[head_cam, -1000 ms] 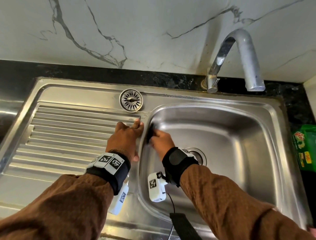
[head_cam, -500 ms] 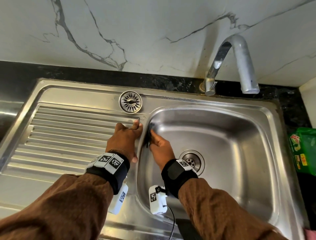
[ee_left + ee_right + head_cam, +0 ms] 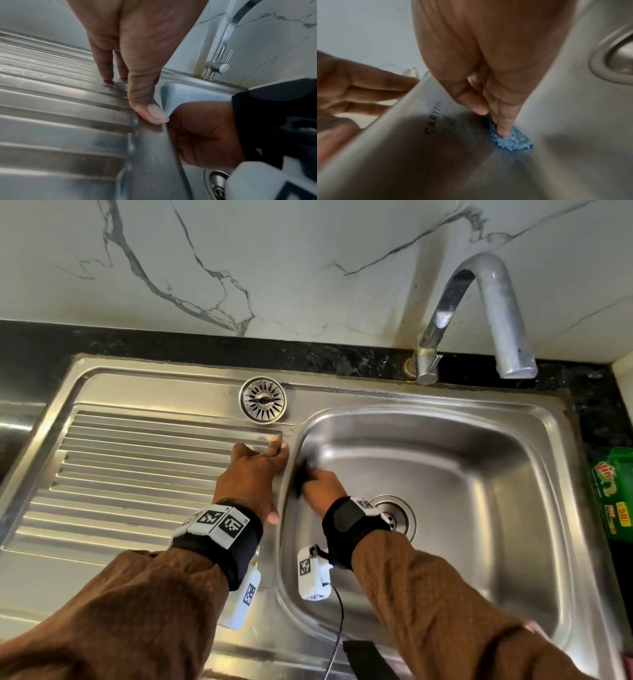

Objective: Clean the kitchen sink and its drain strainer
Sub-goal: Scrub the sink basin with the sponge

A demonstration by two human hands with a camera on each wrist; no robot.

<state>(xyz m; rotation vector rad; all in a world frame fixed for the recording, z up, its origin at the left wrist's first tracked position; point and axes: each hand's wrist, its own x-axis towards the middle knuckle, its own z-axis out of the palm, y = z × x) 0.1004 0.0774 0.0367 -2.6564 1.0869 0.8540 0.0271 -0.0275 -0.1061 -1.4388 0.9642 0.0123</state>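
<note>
fingers (image 3: 502, 125) of right hand (image 3: 322, 482) press blue scrubber (image 3: 513, 140) against sink (image 3: 445, 491) wall

A curved steel tap (image 3: 479, 313) rises from the black stone counter (image 3: 205, 347) behind, its spout hanging out over the right side. White marble wall (image 3: 274, 251) with grey veins behind it — and a green packet (image 3: 613, 494) at the far right edge.

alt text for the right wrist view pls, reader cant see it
The right hand presses a blue scrub pad against the inner wall of a stainless steel sink, one finger on top of it. The left hand rests on the sink's edge, and the drain opening shows at the right.
</note>
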